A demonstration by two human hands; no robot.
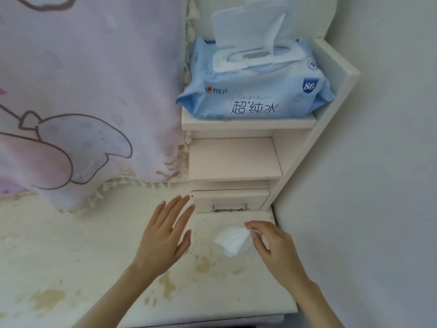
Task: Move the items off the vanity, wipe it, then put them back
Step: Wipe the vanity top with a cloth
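Right hand [272,245] pinches a white wipe [233,241] over the stained table [71,268]; left hand [165,235] flat, fingers straight, beside a small drawer [230,201]. Wipes pack [255,91], lid up, fills the top shelf [248,124]; a printed cloth [82,91] drapes left.

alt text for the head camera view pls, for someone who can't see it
Seen from above, a person's right hand pinches a white wet wipe over a stained cream vanity top, while the left hand hovers open beside it. Behind, a small shelf unit with a drawer holds a blue wet wipe pack, lid open, on top; a pink cartoon cloth hangs at left.
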